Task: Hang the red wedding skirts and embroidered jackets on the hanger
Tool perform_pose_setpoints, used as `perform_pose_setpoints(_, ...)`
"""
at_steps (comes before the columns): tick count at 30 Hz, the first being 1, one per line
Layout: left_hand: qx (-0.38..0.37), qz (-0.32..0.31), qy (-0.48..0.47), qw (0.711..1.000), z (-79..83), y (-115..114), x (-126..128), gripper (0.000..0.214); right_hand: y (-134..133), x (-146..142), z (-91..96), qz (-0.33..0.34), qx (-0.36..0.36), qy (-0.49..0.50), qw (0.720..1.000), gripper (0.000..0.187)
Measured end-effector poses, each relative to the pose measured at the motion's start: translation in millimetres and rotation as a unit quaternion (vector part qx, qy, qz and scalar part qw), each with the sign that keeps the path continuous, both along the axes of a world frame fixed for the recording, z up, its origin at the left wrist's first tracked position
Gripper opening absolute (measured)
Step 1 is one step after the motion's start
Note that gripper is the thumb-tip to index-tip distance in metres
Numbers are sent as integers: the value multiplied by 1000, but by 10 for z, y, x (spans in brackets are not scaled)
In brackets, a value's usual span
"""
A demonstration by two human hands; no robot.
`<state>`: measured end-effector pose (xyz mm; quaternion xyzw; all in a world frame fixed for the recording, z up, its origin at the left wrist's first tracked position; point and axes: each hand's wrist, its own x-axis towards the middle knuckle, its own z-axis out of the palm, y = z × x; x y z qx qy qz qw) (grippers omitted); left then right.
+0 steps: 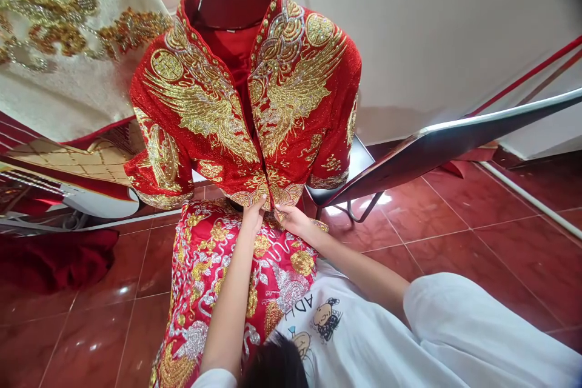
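Observation:
A red jacket [213, 145] with gold and silver embroidery hangs on a dark hanger or stand [234, 3], its collar parted at the top. My left hand [255, 212] pinches the lower front edge on the left side of the opening. On the other side, my right hand [292, 218] grips the matching bottom corner, thumb on top. The two front edges come close together between my hands. Below the jacket, a red skirt [218, 279] with gold and silver embroidery hangs or lies; my forearms pass over it. Fastenings at the hem are too small to make out.
At upper left hangs a cream garment [122, 79] with gold beadwork. A dark, glossy panel with a pale edge [436, 145] juts in from the right. Red cloth [59, 257] lies at left on the red tiled floor [436, 212]. Behind stands a pale wall [409, 42].

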<state>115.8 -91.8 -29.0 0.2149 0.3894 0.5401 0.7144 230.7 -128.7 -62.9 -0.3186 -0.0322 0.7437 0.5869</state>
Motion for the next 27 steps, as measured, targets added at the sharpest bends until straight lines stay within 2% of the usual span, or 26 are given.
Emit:
perform_pose_setpoints(14,42,-5,19,999,74,-34,15,64,86,-35,-11,-14,-1,-25,1000,16)
perform_pose_setpoints(27,88,-20,99,991,102,-42,13,55,86,-14,-6,-26,-16,-29,999,16)
